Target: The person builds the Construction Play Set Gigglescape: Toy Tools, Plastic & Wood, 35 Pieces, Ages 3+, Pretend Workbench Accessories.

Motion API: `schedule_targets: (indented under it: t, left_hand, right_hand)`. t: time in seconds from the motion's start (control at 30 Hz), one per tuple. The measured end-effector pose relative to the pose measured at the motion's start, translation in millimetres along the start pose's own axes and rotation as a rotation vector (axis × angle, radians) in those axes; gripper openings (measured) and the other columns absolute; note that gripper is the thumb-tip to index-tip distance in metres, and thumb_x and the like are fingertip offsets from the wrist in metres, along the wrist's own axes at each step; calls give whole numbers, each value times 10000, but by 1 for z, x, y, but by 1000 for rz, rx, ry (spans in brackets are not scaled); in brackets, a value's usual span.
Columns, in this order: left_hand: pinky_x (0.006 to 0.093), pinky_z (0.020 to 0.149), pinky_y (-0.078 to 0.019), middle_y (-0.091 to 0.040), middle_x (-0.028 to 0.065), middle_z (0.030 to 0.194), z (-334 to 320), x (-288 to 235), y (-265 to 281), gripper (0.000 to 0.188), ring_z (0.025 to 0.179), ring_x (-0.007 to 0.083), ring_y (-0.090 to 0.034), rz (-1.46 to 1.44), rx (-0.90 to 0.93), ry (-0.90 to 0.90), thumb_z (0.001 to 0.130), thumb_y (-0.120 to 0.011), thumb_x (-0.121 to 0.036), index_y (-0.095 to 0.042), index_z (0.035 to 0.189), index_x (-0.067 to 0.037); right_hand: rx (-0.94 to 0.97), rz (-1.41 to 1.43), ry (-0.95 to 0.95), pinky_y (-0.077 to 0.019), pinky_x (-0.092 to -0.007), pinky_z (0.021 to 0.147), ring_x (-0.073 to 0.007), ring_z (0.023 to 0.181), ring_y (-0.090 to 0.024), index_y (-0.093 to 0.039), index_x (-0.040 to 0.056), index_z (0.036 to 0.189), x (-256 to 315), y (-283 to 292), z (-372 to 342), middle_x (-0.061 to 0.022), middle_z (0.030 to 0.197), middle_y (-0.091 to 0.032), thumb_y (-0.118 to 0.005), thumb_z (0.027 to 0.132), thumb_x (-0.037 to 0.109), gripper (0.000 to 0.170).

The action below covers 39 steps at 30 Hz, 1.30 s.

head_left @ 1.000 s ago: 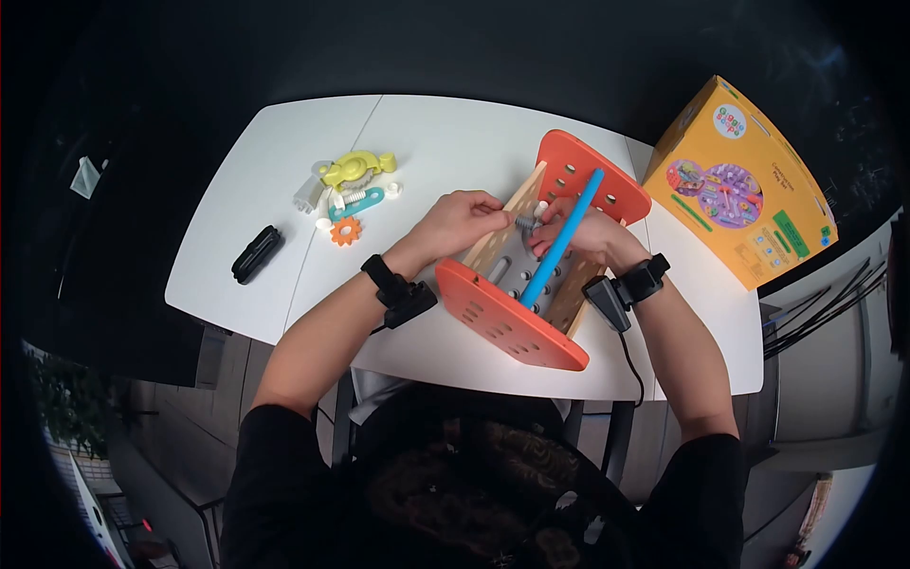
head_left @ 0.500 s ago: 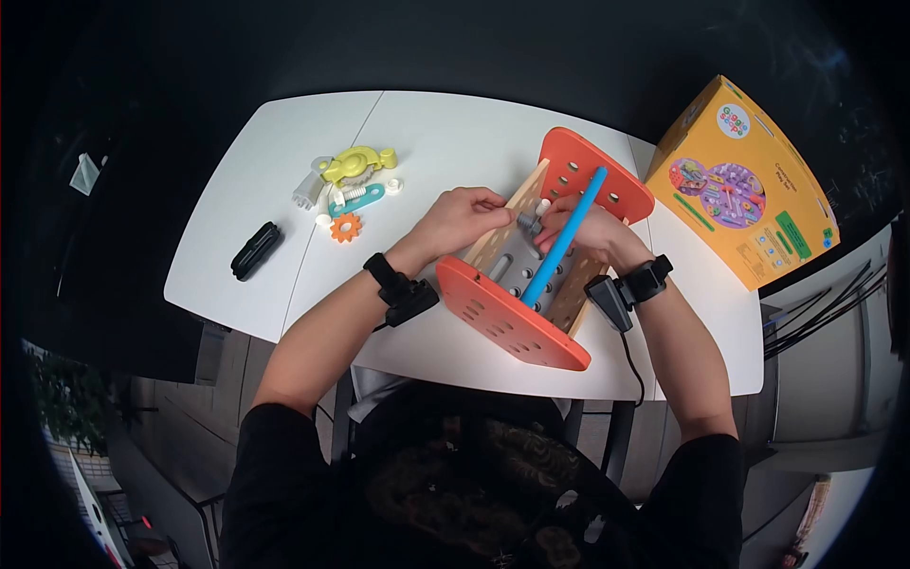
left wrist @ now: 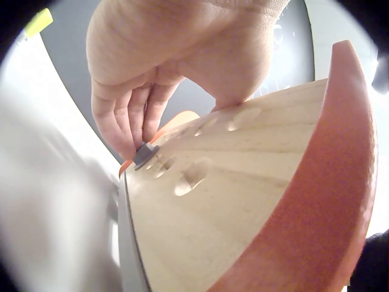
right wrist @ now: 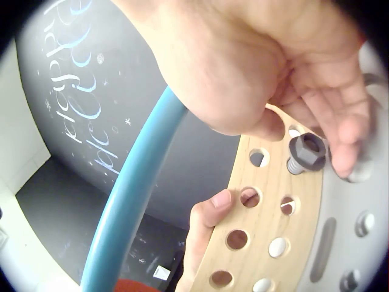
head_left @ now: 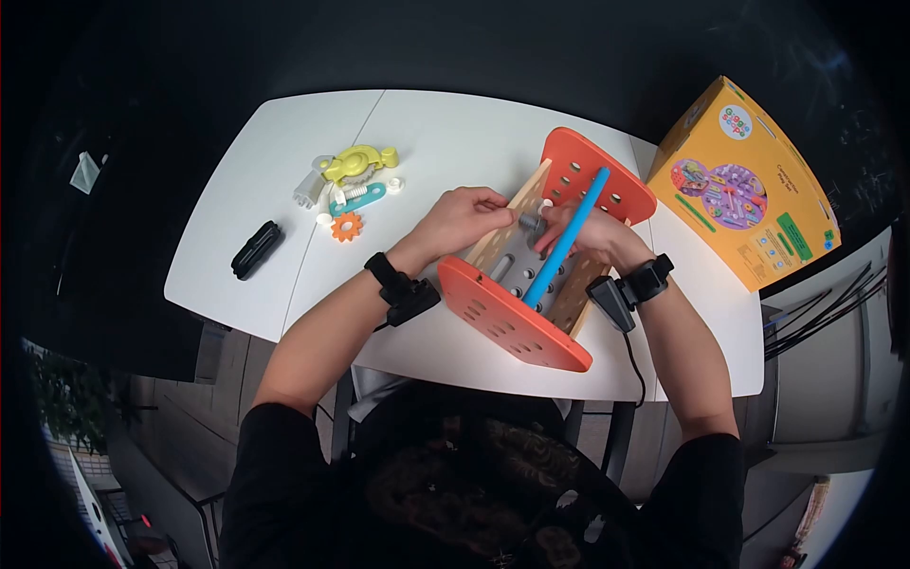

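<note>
A toy workbench with red end panels (head_left: 517, 318) and perforated wooden sides stands tilted on the table. My left hand (left wrist: 176, 55) straddles one wooden side panel (left wrist: 243, 164). Its thumb (right wrist: 217, 204) rests at the panel's edge, and its fingertips press a small grey nut-like piece (left wrist: 146, 155) on the outer face. On the inner face, a grey hex-head bolt (right wrist: 308, 151) sticks out, part of its thread showing. My right hand (right wrist: 267, 61) reaches inside, thumb and fingers apart on either side of the bolt head, one fingertip right beside it.
A blue bar (head_left: 566, 237) spans the workbench near my right hand. To the left lie a yellow-green toy saw (head_left: 355, 164), a teal strip (head_left: 358, 199), an orange gear (head_left: 346, 227) and a black case (head_left: 257, 250). A yellow box (head_left: 749, 180) stands at right.
My right fingers have shifted around the bolt, leaving more of its head in sight. My left hand keeps its place on the panel.
</note>
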<state>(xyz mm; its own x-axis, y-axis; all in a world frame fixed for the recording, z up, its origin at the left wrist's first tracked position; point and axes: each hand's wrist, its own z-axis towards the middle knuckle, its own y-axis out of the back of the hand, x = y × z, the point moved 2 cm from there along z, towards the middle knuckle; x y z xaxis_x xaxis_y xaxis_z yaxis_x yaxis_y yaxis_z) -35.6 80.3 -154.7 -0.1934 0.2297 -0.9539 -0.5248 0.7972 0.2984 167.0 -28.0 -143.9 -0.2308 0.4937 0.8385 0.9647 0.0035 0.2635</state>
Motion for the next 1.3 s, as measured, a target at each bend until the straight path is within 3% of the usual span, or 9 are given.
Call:
schedule_targets:
  t: [0.1, 0.17, 0.5, 0.57, 0.7, 0.77, 0.97, 1.2, 1.3]
  left_hand:
    - [298, 889, -546, -748, 145, 1022, 1, 4, 0, 478, 981, 202, -714, -28, -20, -33, 886, -727, -353, -696, 1156, 39]
    - [298, 892, -545, -748, 146, 1022, 2, 4, 0, 479, 981, 203, -714, -10, -23, -27, 886, -726, -354, -695, 1158, 40]
    - [287, 905, -523, -730, 127, 1058, 0, -1, 0, 453, 992, 166, -693, 16, 4, -7, 908, -686, -309, -663, 1203, 34]
    - [292, 902, -533, -739, 134, 1041, -1, 0, -1, 463, 985, 183, -704, -2, -16, -18, 895, -704, -331, -680, 1177, 35]
    - [300, 897, -543, -749, 139, 1022, 0, 1, -1, 476, 980, 200, -713, 5, -38, -27, 881, -722, -356, -699, 1147, 38]
    - [302, 896, -544, -750, 140, 1021, 2, 4, -1, 480, 978, 202, -714, 2, -37, -28, 880, -722, -359, -699, 1148, 39]
    - [303, 895, -545, -750, 145, 1023, 1, 3, -2, 490, 972, 207, -718, -17, -35, -28, 872, -725, -361, -699, 1153, 40]
    - [300, 897, -544, -750, 147, 1025, 2, 5, -3, 486, 977, 208, -719, -19, -38, -25, 873, -725, -353, -698, 1157, 41]
    - [301, 898, -544, -749, 148, 1028, 1, 3, -3, 485, 979, 208, -718, -14, -40, -26, 875, -724, -350, -697, 1159, 42]
  right_hand:
    - [-55, 13, -32, -564, -267, 631, -151, 693, -696, -640, -61, 1110, 8, -8, -9, -129, 833, -723, -637, 992, 309, 388]
    - [-142, 36, 105, -503, -216, 549, -94, 602, -614, -656, -3, 850, 8, -10, -12, -94, 751, -701, -703, 944, 196, 225]
    - [-64, -52, 18, -525, -225, 563, -108, 631, -651, -653, 1, 883, 10, -9, -15, -81, 772, -695, -618, 992, 206, 234]
    - [28, -6, 33, -523, -255, 609, -133, 679, -690, -690, -55, 954, 4, -7, -9, -132, 823, -750, -570, 1028, 361, 440]
    - [-17, -19, -13, -508, -241, 596, -115, 646, -657, -679, -29, 927, 6, -3, -8, -143, 795, -744, -539, 1035, 428, 490]
    - [-32, -27, 18, -447, -219, 475, -91, 554, -582, -644, 14, 878, 9, -3, -9, -48, 738, -652, -613, 979, 335, 338]
    - [-173, -146, 246, -437, -217, 501, -77, 574, -566, -655, 34, 875, -2, -4, -4, -32, 731, -642, -825, 836, 251, 279]
    - [-168, -73, 216, -450, -245, 521, -88, 576, -573, -711, 3, 819, 3, -4, -12, -46, 691, -646, -774, 878, 181, 197]
    - [-132, -117, 127, -551, -273, 594, -153, 666, -697, -692, -73, 1007, 4, -1, -9, -98, 834, -732, -699, 933, 167, 251]
